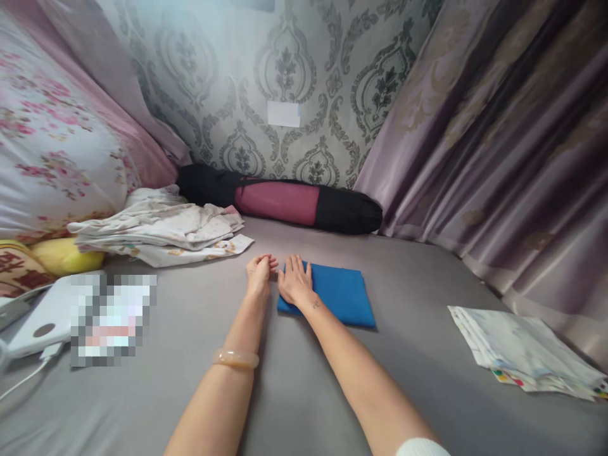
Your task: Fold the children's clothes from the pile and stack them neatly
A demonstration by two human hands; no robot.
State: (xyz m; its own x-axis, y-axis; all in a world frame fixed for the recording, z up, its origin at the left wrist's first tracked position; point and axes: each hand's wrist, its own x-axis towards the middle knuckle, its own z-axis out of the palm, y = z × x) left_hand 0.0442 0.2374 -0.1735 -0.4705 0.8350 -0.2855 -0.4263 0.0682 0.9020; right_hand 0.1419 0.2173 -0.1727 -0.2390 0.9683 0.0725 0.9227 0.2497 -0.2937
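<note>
A folded blue cloth (344,294) lies flat on the grey bed sheet in front of me. My right hand (295,282) rests palm down on its left part, fingers stretched out and a little apart. Just left of the cloth is my left hand (259,272), turned on its side with loosely bent fingers pointing toward the cloth. A small gap separates it from the cloth's edge, and nothing shows in it. The left palm is partly hidden. A pale bangle (236,359) circles my left forearm.
Folded light clothes (161,228) are piled at left, near a white device (45,323) with a cable. Another folded white cloth (527,351) lies at right. A black and pink long bag (278,201) lies along the wall. Curtains (475,126) hang on the right.
</note>
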